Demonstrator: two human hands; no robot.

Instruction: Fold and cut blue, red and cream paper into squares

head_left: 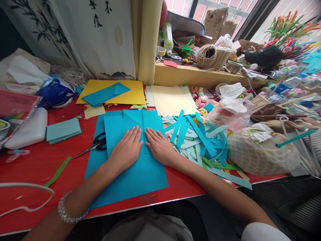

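My left hand point(129, 147) lies flat with its fingers stretched on a folded sheet of blue paper point(131, 117). Beside it, my right hand point(159, 145) also presses flat on the same paper, fingers extended toward the middle. A narrow gap separates the two hands, and creases run along the paper there. More blue paper point(135, 182) lies beneath. Left of my left hand, a pair of scissors point(96, 145) with black handles rests partly on the blue sheets. The edges under my palms are hidden.
Cut paper strips point(190, 140) are heaped to the right, near a net-wrapped round object point(263, 150). Yellow paper point(87, 90) and cream sheets point(173, 98) lie behind. A stack of light-blue cards point(64, 130) and a white cable point(37, 185) are at left.
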